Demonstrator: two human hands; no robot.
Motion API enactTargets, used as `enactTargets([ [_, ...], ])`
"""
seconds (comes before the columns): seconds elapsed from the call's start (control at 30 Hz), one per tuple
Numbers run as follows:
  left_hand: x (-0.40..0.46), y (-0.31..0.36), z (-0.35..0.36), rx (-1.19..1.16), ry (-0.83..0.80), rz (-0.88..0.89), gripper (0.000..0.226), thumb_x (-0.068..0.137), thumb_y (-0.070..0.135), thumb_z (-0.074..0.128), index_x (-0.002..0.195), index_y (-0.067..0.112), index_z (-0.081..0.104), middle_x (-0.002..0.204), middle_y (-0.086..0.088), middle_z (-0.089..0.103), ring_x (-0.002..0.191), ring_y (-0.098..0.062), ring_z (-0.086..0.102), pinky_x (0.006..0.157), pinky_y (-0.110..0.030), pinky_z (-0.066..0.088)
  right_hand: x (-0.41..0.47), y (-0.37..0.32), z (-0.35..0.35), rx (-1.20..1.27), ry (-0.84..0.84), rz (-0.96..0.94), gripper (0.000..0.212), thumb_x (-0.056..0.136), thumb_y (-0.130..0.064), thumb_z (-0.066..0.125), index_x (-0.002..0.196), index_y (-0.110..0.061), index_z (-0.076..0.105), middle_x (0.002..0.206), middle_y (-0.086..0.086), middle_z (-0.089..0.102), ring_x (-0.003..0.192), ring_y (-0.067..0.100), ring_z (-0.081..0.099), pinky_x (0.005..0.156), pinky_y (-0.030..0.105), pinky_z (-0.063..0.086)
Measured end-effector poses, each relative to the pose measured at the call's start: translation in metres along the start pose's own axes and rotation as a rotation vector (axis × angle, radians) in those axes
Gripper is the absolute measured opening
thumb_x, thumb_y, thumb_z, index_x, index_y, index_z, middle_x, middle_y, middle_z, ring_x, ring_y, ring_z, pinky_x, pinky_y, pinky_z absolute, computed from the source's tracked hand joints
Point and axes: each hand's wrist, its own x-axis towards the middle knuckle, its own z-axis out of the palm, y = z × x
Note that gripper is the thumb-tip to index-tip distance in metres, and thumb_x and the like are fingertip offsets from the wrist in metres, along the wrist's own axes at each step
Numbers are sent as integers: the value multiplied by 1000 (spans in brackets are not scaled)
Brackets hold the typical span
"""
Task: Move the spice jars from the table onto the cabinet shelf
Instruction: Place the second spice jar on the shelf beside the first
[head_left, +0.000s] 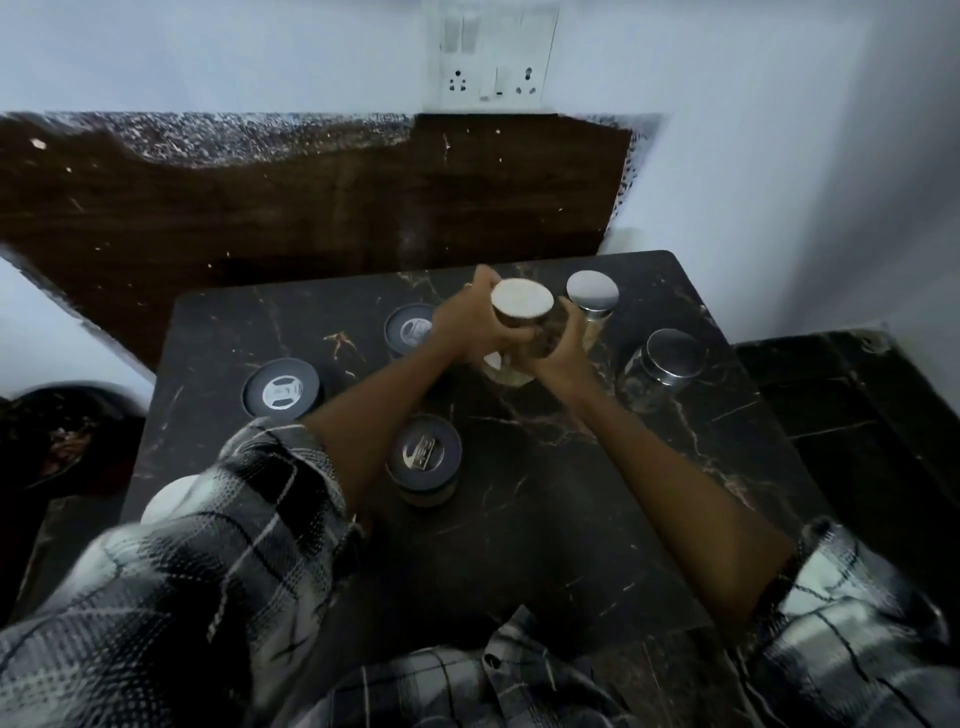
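Note:
Both my hands grip one glass spice jar with a silver lid (522, 305) above the far middle of the dark marble table (571, 493). My left hand (475, 322) wraps its left side and my right hand (563, 348) holds its right side. Under it another jar (506, 371) is partly hidden. Two more silver-lidded jars stand at the right: one (592, 293) just behind my right hand, another (672, 358) nearer the edge. Three black-lidded jars stand at left: far (408, 327), left (280, 389) and near (423, 454).
A dark wooden surface (311, 197) lies beyond the table, below a white wall with a socket plate (491, 57). A white round object (169, 501) peeks from under my left sleeve. A dark bowl (57, 441) sits at the far left. Dark floor (857, 415) lies right of the table.

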Motion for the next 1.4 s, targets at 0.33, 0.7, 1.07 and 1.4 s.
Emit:
enactTargets([
  [0.33,-3,97,-112,10,529,75,80,61,73,59,114,15,43,96,4,56,90,-15,59,80,-31,48,-8,-108,24,28,330,-350,107,63,-25,84,144,-17,14,146,9,32,132,23,37,103,45,40],
  [0.7,-56,180,-218,-171,830,263,78,59,73,63,114,23,44,102,10,53,95,-10,57,77,-27,51,-33,-241,23,183,525,-755,95,69,-18,80,144,-12,23,147,6,34,130,22,37,104,36,40],
  [1.07,-94,205,-281,-468,589,533,64,82,37,70,136,26,37,126,-2,56,108,-13,60,83,-29,57,-46,-319,3,433,259,-921,103,66,-42,71,149,-25,12,146,1,36,131,16,44,100,41,48],
  [1.4,-98,216,-280,-308,1005,433,68,68,55,75,125,31,45,106,14,56,96,-10,61,73,-22,49,-47,-336,5,264,246,-1025,112,68,-10,80,148,-25,3,131,-25,19,119,-21,26,83,-1,39],
])
